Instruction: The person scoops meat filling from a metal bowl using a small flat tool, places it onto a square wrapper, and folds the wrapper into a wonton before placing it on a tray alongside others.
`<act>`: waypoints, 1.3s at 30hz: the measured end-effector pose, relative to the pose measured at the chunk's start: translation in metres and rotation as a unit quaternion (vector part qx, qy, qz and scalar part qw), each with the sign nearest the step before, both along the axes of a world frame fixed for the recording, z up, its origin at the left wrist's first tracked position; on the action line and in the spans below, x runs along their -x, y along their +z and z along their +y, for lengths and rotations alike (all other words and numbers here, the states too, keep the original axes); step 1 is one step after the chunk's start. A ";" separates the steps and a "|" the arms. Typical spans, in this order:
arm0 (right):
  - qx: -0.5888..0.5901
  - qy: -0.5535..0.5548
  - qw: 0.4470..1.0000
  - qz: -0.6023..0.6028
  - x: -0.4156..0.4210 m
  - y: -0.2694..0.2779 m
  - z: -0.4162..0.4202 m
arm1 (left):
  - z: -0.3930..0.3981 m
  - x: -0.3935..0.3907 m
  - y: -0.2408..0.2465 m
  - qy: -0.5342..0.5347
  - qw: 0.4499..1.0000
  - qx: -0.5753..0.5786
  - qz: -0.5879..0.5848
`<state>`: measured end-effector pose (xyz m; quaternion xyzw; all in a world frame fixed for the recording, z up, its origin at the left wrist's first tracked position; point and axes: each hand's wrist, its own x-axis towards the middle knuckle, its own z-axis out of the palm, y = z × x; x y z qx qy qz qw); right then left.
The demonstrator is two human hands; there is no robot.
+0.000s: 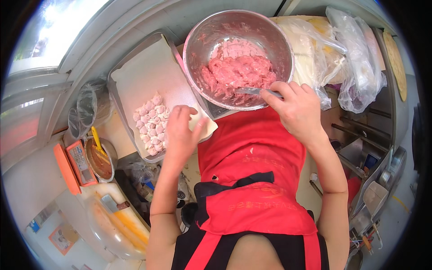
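Note:
A large steel bowl (pixel 190 72) holds pink minced meat (pixel 241 72). My right hand (pixel 295 104) grips a flat metal spatula (pixel 251 90), whose blade touches the meat near the bowl's front wall. Left of the bowl lies a metal tray (pixel 123 111) lined with pale paper, bearing rows of small filled dumplings (pixel 153 126). My left hand (pixel 184 130) hovers over the tray's right front corner, beside the dumplings, fingers curved. Pale dough wrappers (pixel 210 127) lie under and beside its fingertips; whether it holds one is hidden.
Plastic bags (pixel 357 64) and a wrapped pale bundle (pixel 300 50) lie right of the bowl. At the left are a pot of sauce (pixel 113 162) with a yellow-handled utensil, an orange scale (pixel 81 163) and a cleaver (pixel 109 203). A metal rack (pixel 364 138) stands at the right.

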<state>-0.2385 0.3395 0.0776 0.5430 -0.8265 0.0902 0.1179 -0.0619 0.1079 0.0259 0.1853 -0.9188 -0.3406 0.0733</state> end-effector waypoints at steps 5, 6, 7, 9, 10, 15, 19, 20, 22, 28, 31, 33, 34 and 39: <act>-0.068 0.007 0.998 -0.013 -0.002 0.002 -0.007 | 0.027 -0.009 -0.009 -0.012 0.998 0.009 0.054; -0.079 0.006 0.997 -0.018 -0.001 0.003 -0.007 | 0.030 -0.009 -0.008 -0.004 0.998 0.011 0.060; -0.082 0.004 0.996 -0.033 0.000 0.002 -0.007 | 0.031 -0.010 -0.009 -0.002 0.998 0.018 0.064; -0.088 -0.001 0.994 -0.062 0.002 0.001 -0.007 | 0.033 -0.012 -0.011 0.001 0.997 0.032 0.072; -0.069 -0.007 0.994 -0.089 0.004 0.001 -0.007 | 0.033 -0.013 -0.012 0.011 0.997 0.013 0.071; 0.060 -0.032 0.976 -0.206 0.006 0.000 -0.006 | 0.031 -0.015 -0.005 0.072 0.989 -0.110 0.063; 0.009 -0.028 0.995 -0.099 0.006 -0.003 -0.010 | 0.022 -0.019 -0.010 0.102 0.960 -0.257 0.056; 0.001 -0.017 0.996 -0.085 0.007 -0.006 -0.013 | 0.021 -0.020 -0.010 0.109 0.950 -0.289 0.053; -0.019 -0.010 0.995 -0.096 0.007 -0.011 -0.014 | 0.018 -0.023 -0.013 0.136 0.924 -0.353 0.055; 0.047 -0.033 0.956 -0.289 0.014 -0.003 -0.003 | -0.017 -0.046 -0.031 0.144 0.698 -0.659 0.242; 0.051 -0.050 0.952 -0.298 0.014 0.004 0.003 | -0.020 -0.046 -0.018 0.217 0.545 -0.750 0.306; 0.021 -0.075 0.974 -0.211 0.010 0.006 0.002 | -0.024 -0.045 -0.018 0.195 0.476 -0.788 0.339; -0.026 -0.070 0.979 -0.191 0.011 0.007 0.001 | -0.022 -0.041 -0.014 0.162 0.443 -0.809 0.351; -0.109 -0.046 0.976 -0.182 0.019 0.008 -0.004 | -0.010 -0.039 -0.022 0.120 0.377 -0.850 0.349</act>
